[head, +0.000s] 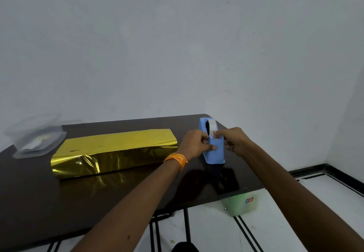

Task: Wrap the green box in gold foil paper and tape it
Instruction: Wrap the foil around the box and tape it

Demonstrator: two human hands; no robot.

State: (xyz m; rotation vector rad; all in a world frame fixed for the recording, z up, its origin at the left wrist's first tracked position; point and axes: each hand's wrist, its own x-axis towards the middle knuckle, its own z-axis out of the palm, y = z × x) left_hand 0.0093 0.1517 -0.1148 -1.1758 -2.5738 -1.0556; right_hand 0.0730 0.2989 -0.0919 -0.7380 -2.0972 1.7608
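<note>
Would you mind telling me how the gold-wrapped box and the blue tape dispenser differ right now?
The gold-wrapped box is long, shiny and lies flat, untouched; the blue tape dispenser is small, matte and stands upright, held by the left hand while the right hand pinches its tape. Both rest on the dark table.

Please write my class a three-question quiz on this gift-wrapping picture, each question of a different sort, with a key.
1. True or false: the box on the table lies covered in gold foil.
2. The left hand grips the tape dispenser. What does the right hand pinch?
A) scissors
B) the tape
C) a ribbon
3. Fill in: the clear container lies to the ____ of the box.

Key: 1 true; 2 B; 3 left.
</note>
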